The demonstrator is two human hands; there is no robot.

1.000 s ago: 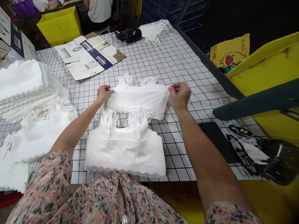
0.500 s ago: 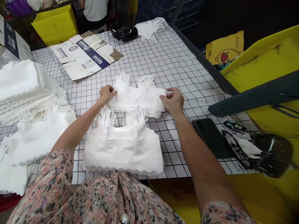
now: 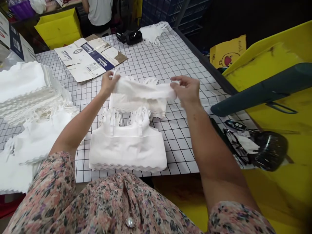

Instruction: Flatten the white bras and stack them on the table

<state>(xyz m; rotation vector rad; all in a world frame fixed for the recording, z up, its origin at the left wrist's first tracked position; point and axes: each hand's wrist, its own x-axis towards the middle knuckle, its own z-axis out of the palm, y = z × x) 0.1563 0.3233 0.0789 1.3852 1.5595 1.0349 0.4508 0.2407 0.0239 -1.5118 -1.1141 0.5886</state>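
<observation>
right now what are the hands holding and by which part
The left hand and right hand are holding one white bralette, pinching it at its two side edges.

Bench (image 3: 187, 61), centre: camisole stack (image 3: 128, 149) at near edge, second stack (image 3: 138, 107) just behind it. Larger stacks (image 3: 26, 84) on left end. Flattened carton (image 3: 90, 58) on far side; single camisole (image 3: 152, 34) and pouch (image 3: 128, 36) at far corner. Eyeglasses (image 3: 235, 146), plastic bag (image 3: 270, 149) on right edge. Bin (image 3: 268, 71) right of bench; crate (image 3: 58, 27), co-worker (image 3: 98, 13) beyond far side.
</observation>
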